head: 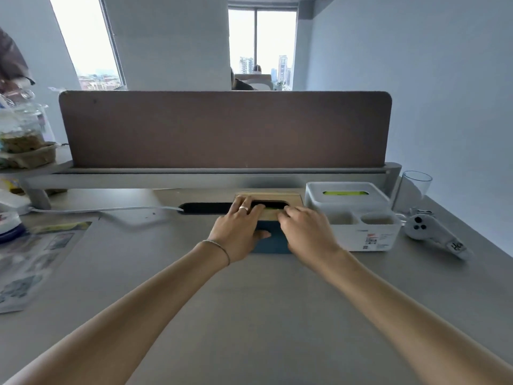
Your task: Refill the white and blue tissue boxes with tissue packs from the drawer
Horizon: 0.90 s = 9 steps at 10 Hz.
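The blue tissue box (270, 241) with a wooden lid (291, 198) stands mid-desk, in front of the divider. My left hand (238, 229) lies over the lid's left side, thumb against the blue front. My right hand (304, 230) covers the lid's right front edge, fingers curled at the dark slot, where a bit of green shows. To the right stands the white tissue box (347, 200), with a green tissue pack (345, 193) visible through its top slot. No drawer is in view.
A brown divider panel (224, 129) closes off the desk's back. A clear glass (415, 187) and a white handheld controller (433, 234) sit at the right. A white cable (105, 209) runs to a dark grommet (205, 208). Papers (33, 259) and food containers (25, 145) lie left.
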{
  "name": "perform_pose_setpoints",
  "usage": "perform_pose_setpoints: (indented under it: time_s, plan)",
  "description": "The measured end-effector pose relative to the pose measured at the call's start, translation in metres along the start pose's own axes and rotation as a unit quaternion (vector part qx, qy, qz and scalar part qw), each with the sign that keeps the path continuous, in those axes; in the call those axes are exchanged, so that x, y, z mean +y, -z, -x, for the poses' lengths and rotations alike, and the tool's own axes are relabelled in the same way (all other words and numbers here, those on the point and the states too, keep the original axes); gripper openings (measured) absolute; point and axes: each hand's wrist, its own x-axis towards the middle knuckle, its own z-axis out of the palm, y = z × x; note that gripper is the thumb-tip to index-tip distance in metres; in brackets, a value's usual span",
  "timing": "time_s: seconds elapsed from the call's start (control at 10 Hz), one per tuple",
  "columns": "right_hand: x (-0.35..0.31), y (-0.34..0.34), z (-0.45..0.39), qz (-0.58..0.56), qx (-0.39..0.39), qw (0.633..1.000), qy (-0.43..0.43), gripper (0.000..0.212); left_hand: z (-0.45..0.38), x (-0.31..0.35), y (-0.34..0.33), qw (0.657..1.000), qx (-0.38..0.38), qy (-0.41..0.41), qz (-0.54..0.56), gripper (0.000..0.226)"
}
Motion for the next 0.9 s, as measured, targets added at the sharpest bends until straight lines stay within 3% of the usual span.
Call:
perform_pose_setpoints:
  time_s: [0.4,0.5,0.6,0.7,0.8,0.9]
  plan:
    - [0.017,-0.047,-0.032,-0.005,0.033,0.997,-0.063,0.053,-0.049,-0.001,-0.021,1.000,0.012,0.008,-0.019,0.063]
    - [0.014,-0.034,-0.028,-0.049,0.019,0.995,-0.085,0.054,-0.045,0.000,-0.014,1.000,0.004,0.002,0.001,0.074]
    - [0.001,-0.003,-0.016,-0.180,0.068,0.974,-0.120,0.054,-0.028,0.021,0.017,0.987,0.092,0.005,0.135,0.069]
    - [-0.022,0.044,0.000,-0.374,0.199,0.898,-0.122,0.060,0.006,0.048,0.064,0.882,0.253,0.032,0.396,0.053]
    - [-0.055,0.107,0.017,-0.552,0.269,0.783,-0.105,0.048,0.049,0.075,0.122,0.729,0.341,0.014,0.593,0.043]
    - [-0.059,0.162,0.036,-0.662,0.327,0.674,-0.019,0.031,0.090,0.082,0.167,0.638,0.389,-0.023,0.664,0.035]
